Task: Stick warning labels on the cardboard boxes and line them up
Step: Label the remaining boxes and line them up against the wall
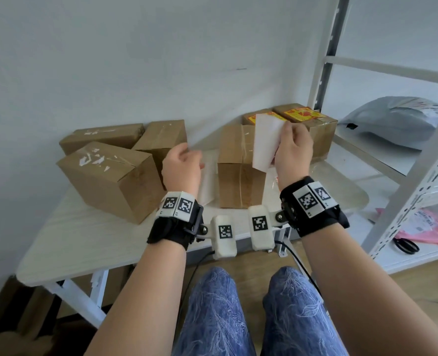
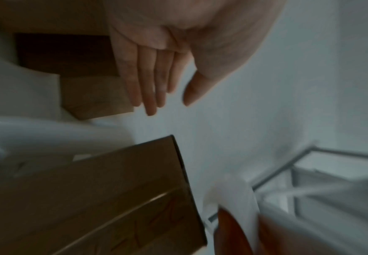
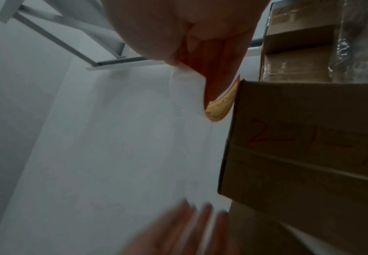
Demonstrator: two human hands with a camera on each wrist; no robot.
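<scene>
A bare cardboard box stands upright mid-table. My right hand holds a white backing sheet above it, pinched at the top; the right wrist view shows a yellow-and-red label curling off the backing sheet. My left hand hovers left of the box, fingers straight and holding nothing. Two boxes with yellow labels stand at the back right. Three unlabelled boxes lie at the left.
A white sheet lies on the white table between my hand and the box. A metal shelf rack stands to the right, with a grey bag, pink packets and scissors on it. A wall is behind.
</scene>
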